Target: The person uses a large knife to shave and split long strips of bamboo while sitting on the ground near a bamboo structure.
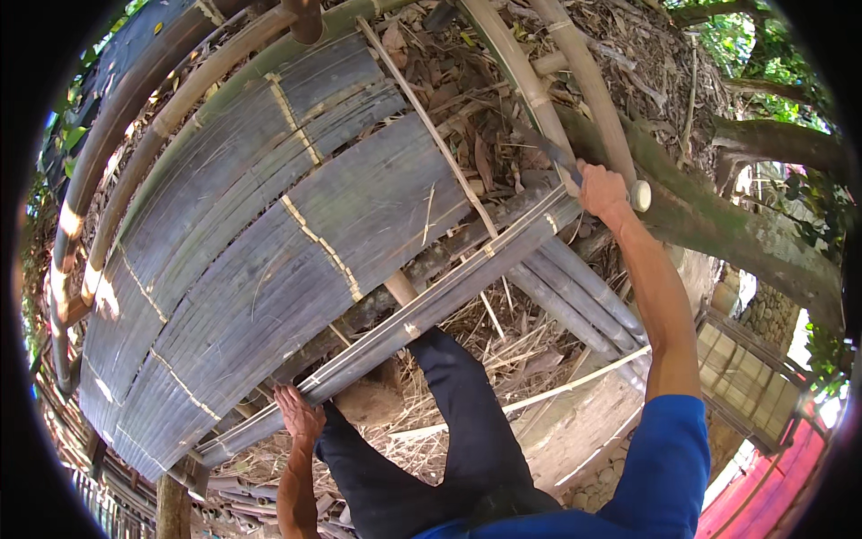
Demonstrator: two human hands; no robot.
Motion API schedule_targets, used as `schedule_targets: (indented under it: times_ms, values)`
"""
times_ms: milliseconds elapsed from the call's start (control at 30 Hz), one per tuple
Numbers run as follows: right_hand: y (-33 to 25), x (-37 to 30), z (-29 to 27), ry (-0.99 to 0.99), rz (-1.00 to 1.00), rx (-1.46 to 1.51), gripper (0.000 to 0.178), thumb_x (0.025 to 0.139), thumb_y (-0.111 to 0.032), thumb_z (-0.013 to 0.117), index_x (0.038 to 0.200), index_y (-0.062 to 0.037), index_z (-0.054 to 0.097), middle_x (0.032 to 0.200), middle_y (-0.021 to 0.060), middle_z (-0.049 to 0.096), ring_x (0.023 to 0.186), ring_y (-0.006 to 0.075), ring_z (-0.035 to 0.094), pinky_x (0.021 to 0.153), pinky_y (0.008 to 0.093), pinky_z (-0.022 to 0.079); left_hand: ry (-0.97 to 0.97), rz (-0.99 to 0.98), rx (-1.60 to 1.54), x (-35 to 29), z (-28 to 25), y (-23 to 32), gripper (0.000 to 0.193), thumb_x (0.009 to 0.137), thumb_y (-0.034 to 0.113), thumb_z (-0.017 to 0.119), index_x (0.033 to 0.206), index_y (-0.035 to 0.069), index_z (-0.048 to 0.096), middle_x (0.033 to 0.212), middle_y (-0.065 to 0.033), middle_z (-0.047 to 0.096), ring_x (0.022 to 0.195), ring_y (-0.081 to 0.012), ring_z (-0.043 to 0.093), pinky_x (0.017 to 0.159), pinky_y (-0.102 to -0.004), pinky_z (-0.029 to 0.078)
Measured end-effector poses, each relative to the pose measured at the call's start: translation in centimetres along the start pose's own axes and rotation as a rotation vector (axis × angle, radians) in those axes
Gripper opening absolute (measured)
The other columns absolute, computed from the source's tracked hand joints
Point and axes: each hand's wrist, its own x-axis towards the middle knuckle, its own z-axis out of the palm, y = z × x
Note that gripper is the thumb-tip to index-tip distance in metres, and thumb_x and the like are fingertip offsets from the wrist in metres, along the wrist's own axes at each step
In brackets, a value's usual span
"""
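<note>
A long grey bamboo pole (422, 314) with a split, pale upper edge runs slantwise in front of my legs, along the near side of a slatted bamboo platform (296, 225). My left hand (298, 415) grips this pole near its lower left part, thumb and fingers bent over it. At the pole's upper right end is my right hand (602, 189), closed in a fist around a knife whose handle is hidden. The knife's dark, long blade (541, 146) points up and left from the fist, beside an upright bamboo post.
Thin bamboo strips (431, 130) lie over the platform's right side. Several grey bamboo poles (575, 296) lean under the long pole. Thick bamboo rails (135, 144) frame the left. A tree trunk (745, 234) crosses at right. Dry leaves and splinters cover the ground.
</note>
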Motion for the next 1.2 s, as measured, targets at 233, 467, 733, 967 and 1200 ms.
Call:
schedule_targets:
  times_ms: [233,467,733,967,1200]
  values:
    - [-1.2,-5.7,-5.7,-0.211,0.06,0.231,0.04,0.077,-0.022,0.073,0.112,-0.0033,0.073,0.098,0.022,0.076,0.097,0.0409,0.073,0.082,0.0481,0.06,-0.084,-0.035,0.041,-0.2,-2.2,-0.6,0.099,0.072,0.028,0.083,0.145,-0.013,0.031,0.153,-0.0354,0.033,0.15,-0.05,0.022,0.128,-0.0541,0.015]
    - [-15.7,-11.2,-0.6,0.086,-0.29,1.085,0.058,0.082,-0.023,0.077,0.136,-0.011,0.062,0.123,0.0123,0.061,0.115,0.0289,0.062,0.099,0.0428,0.053,-0.214,0.037,0.114,1.3,-7.9,4.6,0.079,0.082,0.043,0.076,0.14,-0.004,0.048,0.13,-0.0299,0.061,0.12,-0.0449,0.06,0.1,-0.0518,0.049]
    - [-28.1,-6.3,0.5,0.258,-0.664,1.219,0.057,0.087,-0.032,0.074,0.136,-0.0062,0.061,0.121,0.0165,0.062,0.114,0.0319,0.061,0.1,0.048,0.052,-0.086,0.269,-0.161,5.7,-12.5,17.2,0.048,0.084,0.037,0.076,0.121,0.008,0.066,0.097,-0.0216,0.075,0.088,-0.0424,0.072,0.079,-0.0523,0.057]
    - [-5.8,4.2,7.2,0.666,0.167,0.758,0.081,0.075,-0.021,0.084,0.142,-0.0005,0.044,0.121,0.0253,0.059,0.116,0.0417,0.056,0.1,0.0528,0.046,-0.088,0.375,-0.789,11.8,-18.5,33.6,0.026,0.087,0.022,0.076,0.099,-0.001,0.071,0.065,-0.0104,0.065,0.06,-0.0146,0.063,0.059,-0.0331,0.051]
    - [0.8,10.7,11.9,0.054,0.218,0.875,0.075,0.076,-0.029,0.084,0.133,0.0047,0.049,0.109,0.0298,0.07,0.105,0.0463,0.068,0.093,0.0516,0.053,-0.095,0.466,-0.939,27.2,-20.7,54.7,0.046,0.092,0.034,0.075,0.119,-0.002,0.065,0.086,-0.008,0.07,0.079,-0.0157,0.066,0.074,-0.0312,0.052]
